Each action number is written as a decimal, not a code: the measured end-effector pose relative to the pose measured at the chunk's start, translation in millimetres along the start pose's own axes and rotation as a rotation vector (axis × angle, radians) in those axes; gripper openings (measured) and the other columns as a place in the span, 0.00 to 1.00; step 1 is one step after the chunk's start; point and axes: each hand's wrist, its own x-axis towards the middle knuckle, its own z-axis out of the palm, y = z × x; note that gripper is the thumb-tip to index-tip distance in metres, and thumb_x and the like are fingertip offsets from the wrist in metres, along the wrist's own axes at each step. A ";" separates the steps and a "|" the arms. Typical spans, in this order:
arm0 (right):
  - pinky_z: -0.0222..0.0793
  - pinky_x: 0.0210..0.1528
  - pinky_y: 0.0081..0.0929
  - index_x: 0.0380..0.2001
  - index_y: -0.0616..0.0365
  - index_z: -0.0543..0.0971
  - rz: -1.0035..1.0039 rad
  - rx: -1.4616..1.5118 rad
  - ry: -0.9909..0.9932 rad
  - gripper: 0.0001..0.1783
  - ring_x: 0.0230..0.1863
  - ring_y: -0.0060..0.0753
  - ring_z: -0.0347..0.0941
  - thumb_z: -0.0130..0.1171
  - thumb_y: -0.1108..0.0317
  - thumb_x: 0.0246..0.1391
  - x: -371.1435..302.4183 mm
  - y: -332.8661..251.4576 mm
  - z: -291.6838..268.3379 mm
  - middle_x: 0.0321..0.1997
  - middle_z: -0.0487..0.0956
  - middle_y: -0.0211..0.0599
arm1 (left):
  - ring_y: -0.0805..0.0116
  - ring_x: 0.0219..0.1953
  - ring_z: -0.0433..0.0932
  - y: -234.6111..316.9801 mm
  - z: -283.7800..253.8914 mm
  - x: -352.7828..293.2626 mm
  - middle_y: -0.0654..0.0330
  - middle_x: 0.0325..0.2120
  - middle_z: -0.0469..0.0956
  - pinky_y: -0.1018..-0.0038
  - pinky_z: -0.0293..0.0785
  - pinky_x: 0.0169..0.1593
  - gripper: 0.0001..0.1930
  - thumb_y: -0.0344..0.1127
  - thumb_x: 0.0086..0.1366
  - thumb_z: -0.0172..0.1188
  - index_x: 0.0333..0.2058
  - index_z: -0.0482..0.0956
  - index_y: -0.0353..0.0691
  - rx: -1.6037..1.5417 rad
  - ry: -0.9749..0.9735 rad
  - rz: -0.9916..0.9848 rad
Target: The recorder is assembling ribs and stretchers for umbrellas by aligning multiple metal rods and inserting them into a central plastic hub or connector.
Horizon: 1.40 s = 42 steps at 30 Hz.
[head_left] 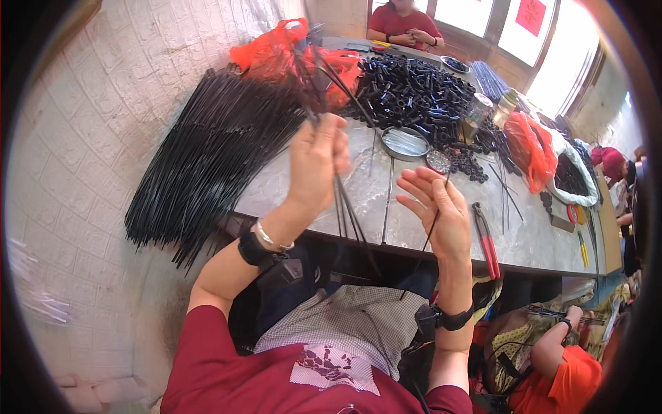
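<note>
Two hands, both mine, are raised above the grey stone table (414,234). My left hand (316,165), at about 11 o'clock from the picture's centre, has its fingers closed around a small bunch of thin black rods (345,200); the rods pass through the fist, fanning upward toward 12 o'clock past the fingertips and downward toward 6 o'clock over the table edge. My right hand (434,210), just beside it at 3 o'clock, is held palm up with the fingers loosely spread; a single black rod (429,238) lies across the palm and hangs down toward 6 o'clock, and I cannot tell whether the thumb pins it. Both wrists carry dark straps.

Surroundings, by clock position from my hands:
- 9 to 10 o'clock: a large sheaf of long black rods (207,159), overhanging the table's left edge.
- 12 o'clock: orange plastic bags (276,52) and, to their right, a heap of small black tubular parts (414,93).
- 1 o'clock: a round shallow tin (405,143) near a smaller round dish of dark pieces (438,161).
- 3 o'clock: red-handled pliers (486,241) lying flat on the table, just beside my right hand.
- 5 o'clock: another person's arm in an orange sleeve (558,366).
</note>
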 end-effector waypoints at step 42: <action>0.47 0.14 0.12 0.48 0.63 0.70 0.426 0.166 -0.274 0.14 0.16 0.12 0.52 0.45 0.65 0.68 -56.9 -2.3 23.6 0.25 0.65 0.27 | 0.66 0.47 0.78 -38.0 3.8 13.5 0.57 0.37 0.78 0.71 0.73 0.52 0.50 0.33 0.49 0.76 0.64 0.49 0.32 0.521 -0.234 0.576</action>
